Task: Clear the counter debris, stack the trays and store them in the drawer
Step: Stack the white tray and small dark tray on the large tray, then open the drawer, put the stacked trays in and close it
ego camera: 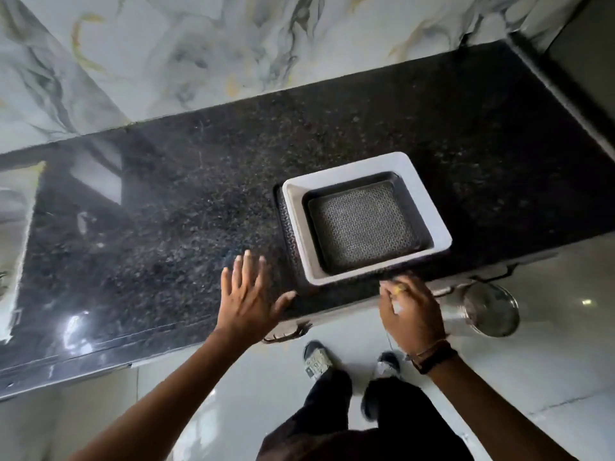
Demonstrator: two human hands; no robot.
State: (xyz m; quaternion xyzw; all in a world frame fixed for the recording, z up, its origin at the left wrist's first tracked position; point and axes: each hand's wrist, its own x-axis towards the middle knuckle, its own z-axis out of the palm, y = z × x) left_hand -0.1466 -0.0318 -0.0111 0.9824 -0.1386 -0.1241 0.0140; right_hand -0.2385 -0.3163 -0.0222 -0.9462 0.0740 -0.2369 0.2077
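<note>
Two hands reach out over the dark desk (166, 211): the left hand (248, 294) is flat with its fingers (246, 264) spread wide, maybe to sweep crumbs, though I cannot see any. By the desk's front edge, the right hand (411, 314) has its fingers curled in, and I cannot tell what they hold. Just past both sets of fingers sit the trays (366, 217), already stacked, so I think the drawer comes next.

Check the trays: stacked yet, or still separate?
Stacked. The white tray sits on a dark patterned tray that peeks out at its left, with a smaller dark patterned tray nested inside.
</note>
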